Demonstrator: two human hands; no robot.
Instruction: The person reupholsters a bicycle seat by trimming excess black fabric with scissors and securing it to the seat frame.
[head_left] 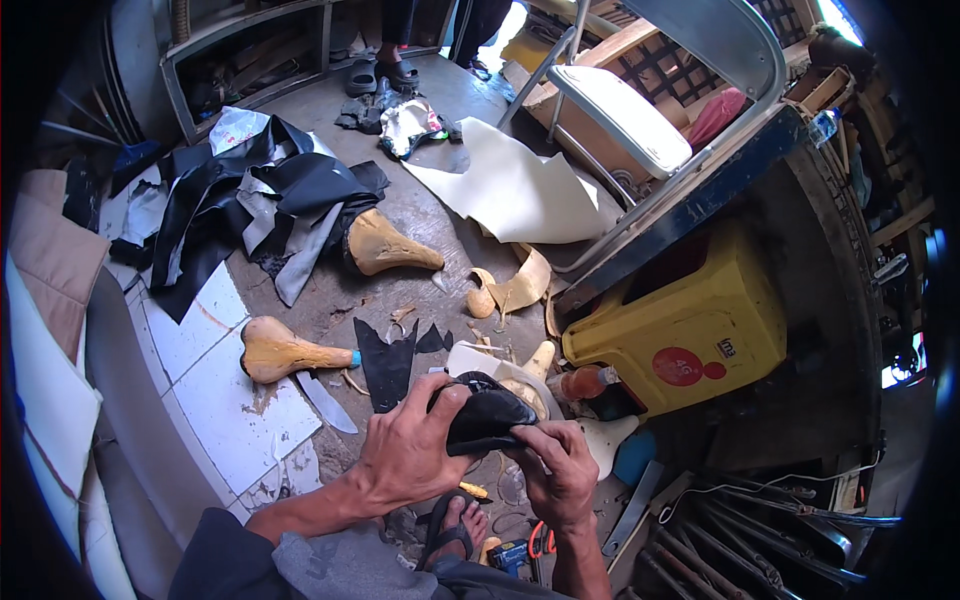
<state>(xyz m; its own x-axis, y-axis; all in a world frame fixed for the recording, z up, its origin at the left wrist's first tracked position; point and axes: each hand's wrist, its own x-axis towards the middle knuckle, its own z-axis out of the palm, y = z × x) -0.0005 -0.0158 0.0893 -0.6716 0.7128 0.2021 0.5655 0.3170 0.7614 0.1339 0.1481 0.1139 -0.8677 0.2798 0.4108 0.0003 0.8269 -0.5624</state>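
Both hands grip a black saddle cover (490, 418), smooth and curved like a bicycle seat; whether a saddle is inside it, I cannot tell. My left hand (415, 445) holds its left side, thumb and fingers wrapped round the edge. At the lower right edge, my right hand (555, 470) pinches the material between thumb and fingers. Just beyond lie a pale saddle piece (540, 365) and a black scrap of material (385, 360). A tan saddle foam (285, 350) with a blue-tipped nose rests to the left, and another saddle foam (390, 245) lies farther off.
A yellow plastic stool (690, 340) lies tipped at right, below a folding chair (620, 120). Black material (270, 190) is heaped at far left; a cream sheet (530, 185) spreads behind. Near my sandalled foot are orange-handled scissors (540, 540) and a blue power tool (510, 556). Metal rods (720, 545) crowd the lower right.
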